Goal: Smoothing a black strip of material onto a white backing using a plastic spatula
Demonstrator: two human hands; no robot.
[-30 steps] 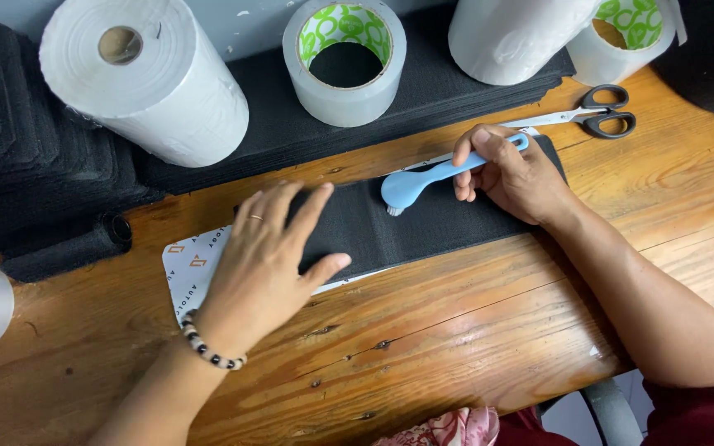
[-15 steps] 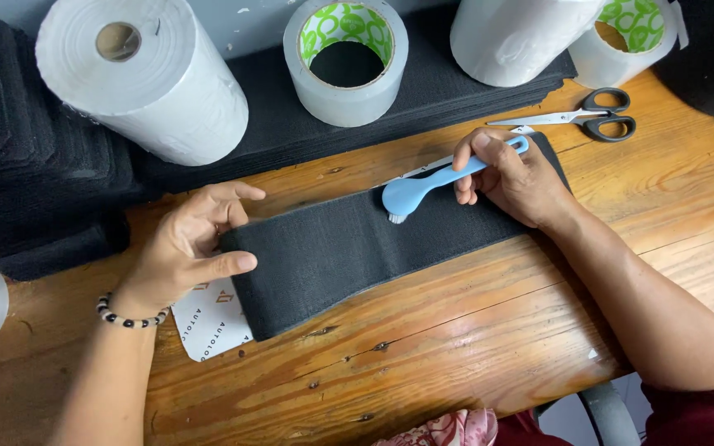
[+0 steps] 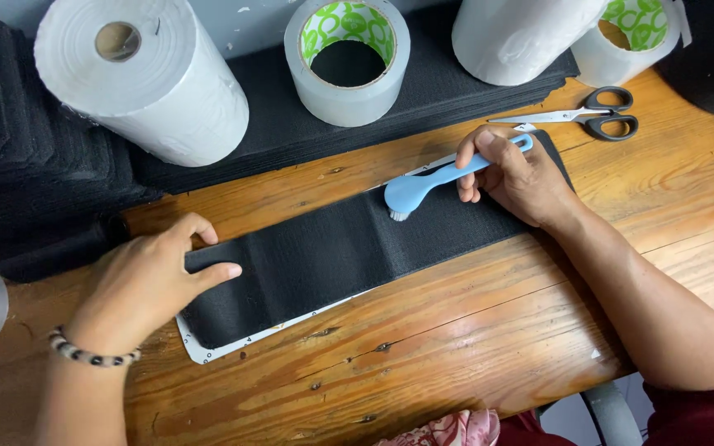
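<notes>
Right hand [image 3: 522, 177] was clenched on a smooth blue plastic brush [image 3: 431, 183], bristles down on the long, fuzzy black strip [image 3: 349, 248] lying across the grained wooden table [image 3: 473, 330], while the left hand [image 3: 146, 285] grasped nothing, its thumb and fingers pressing the strip's left end flat. Hard strokes could probably bunch the soft strip or slide it off the thin white template [image 3: 208, 351] beneath, should that pressure slacken. Steel scissors [image 3: 588, 120] lay nearby.

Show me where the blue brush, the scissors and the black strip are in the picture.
blue brush [image 3: 423, 183]: head view, on the handle near the brush head.
scissors [image 3: 609, 124]: head view, on the dark finger loops.
black strip [image 3: 316, 256]: head view, on the middle of its black surface.
</notes>
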